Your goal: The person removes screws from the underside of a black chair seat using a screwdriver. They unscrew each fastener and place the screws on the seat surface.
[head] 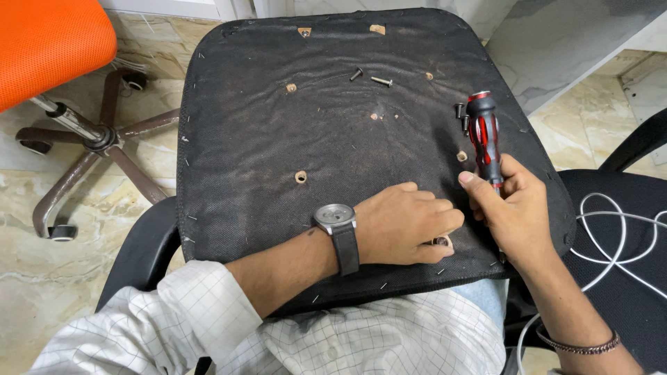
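An upturned black chair seat base (278, 125), covered in dusty fabric with several screw holes, lies across my lap. My right hand (517, 212) grips a red-and-black screwdriver (484, 135) by its handle, which points up and away. My left hand (406, 226), with a watch on the wrist, rests curled on the fabric near the front right, fingertips pinching a small dark screw (440, 242) at a hole. Two loose screws (369, 76) lie near the far middle. Another pair of dark screws (461, 117) sits beside the screwdriver handle.
An orange office chair (48, 42) with a brown star base (97, 142) stands at the left on a marble floor. A black mesh chair (625, 229) with a white cable (618, 229) on it is at the right. A black armrest (142, 250) lies under the seat's left.
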